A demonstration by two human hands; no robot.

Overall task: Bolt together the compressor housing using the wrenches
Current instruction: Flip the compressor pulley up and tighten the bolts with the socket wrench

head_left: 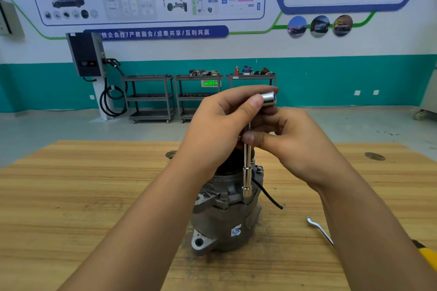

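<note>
Reaching in from the bottom edge, the left hand (220, 130) curls its fingers round the head of an upright chrome socket wrench (247, 172), and the right hand (290, 139) pinches the wrench's shaft with its fingers. The socket end sits on the flange of the grimy grey cast-metal compressor housing (227, 217), which stands mid-way across the pale wooden surface (71, 196). A blue-and-white sticker (236, 230) on the housing is unreadable. The blue wall banner (156, 33) reads "校企合作/产教融合/成果共享/互利共赢".

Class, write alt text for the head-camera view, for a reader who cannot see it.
A left hand grips the top of a socket driver standing upright on the compressor, while the right hand pinches its shaft. A wrench lies on the wooden bench.
</note>
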